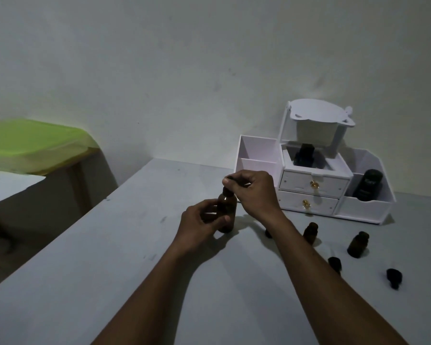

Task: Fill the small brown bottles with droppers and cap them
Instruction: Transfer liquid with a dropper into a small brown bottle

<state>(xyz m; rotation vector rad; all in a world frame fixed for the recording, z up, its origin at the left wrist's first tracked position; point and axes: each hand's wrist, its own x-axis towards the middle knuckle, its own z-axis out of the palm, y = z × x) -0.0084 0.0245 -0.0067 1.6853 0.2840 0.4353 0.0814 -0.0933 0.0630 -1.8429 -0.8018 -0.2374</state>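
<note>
L hand point(199, 221) fingers grip brown bottle point(226, 212) upright on bench point(110, 245) to steady it; R hand point(255, 191) fingers pinch dropper point(227, 190) at its neck.

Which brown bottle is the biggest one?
The tall bottle in the left hand, right hand pinching its dropper. The two small bottles standing free on the table are shorter.
</note>
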